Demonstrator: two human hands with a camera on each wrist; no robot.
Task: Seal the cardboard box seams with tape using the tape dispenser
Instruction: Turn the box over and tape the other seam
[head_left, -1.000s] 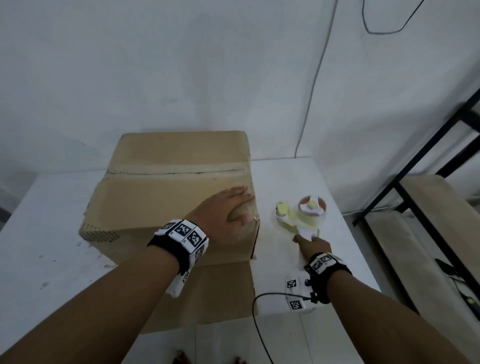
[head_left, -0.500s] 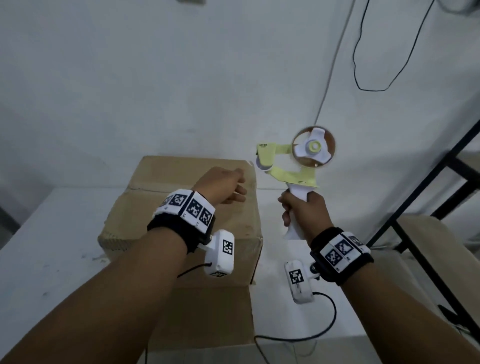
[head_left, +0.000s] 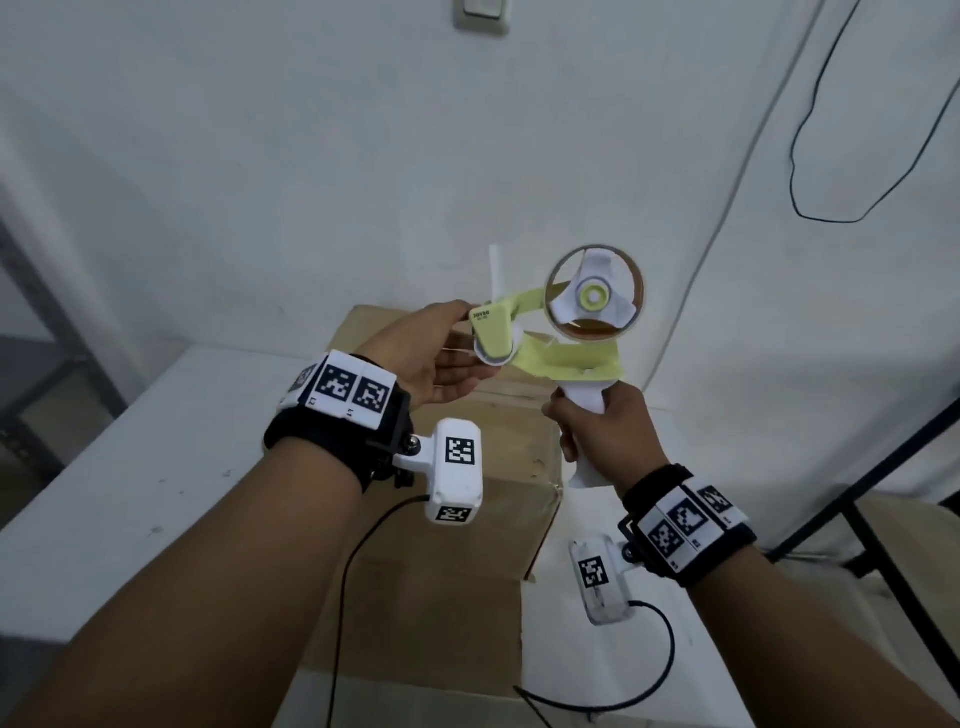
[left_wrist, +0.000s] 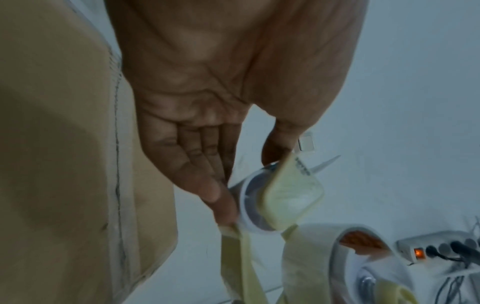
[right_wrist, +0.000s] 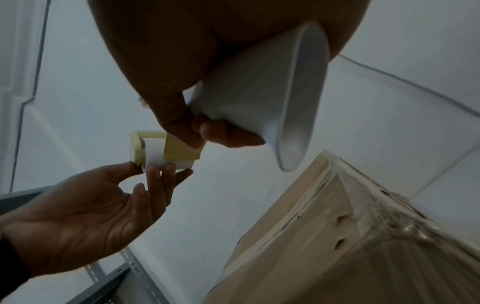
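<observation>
The cardboard box (head_left: 483, 467) stands on the white table (head_left: 156, 467), its taped top seam showing in the left wrist view (left_wrist: 64, 144). My right hand (head_left: 608, 431) grips the white handle (right_wrist: 259, 92) of the yellow-green tape dispenser (head_left: 561, 358) and holds it upright in the air above the box's right edge. Its tape roll (head_left: 595, 299) is worn nearly to the brown core. My left hand (head_left: 431, 358) pinches the dispenser's front end: thumb on top, nearly straight fingers under the white roller (right_wrist: 161, 156).
A black metal rack (head_left: 883, 493) stands to the right of the table. A loose cardboard flap (head_left: 415, 623) lies flat in front of the box. The white wall behind carries a hanging cable (head_left: 857, 156). A power strip (left_wrist: 428, 248) shows in the left wrist view.
My right hand took the dispenser off the table and raised it. My left hand left the box top and came up to the dispenser's front roller.
</observation>
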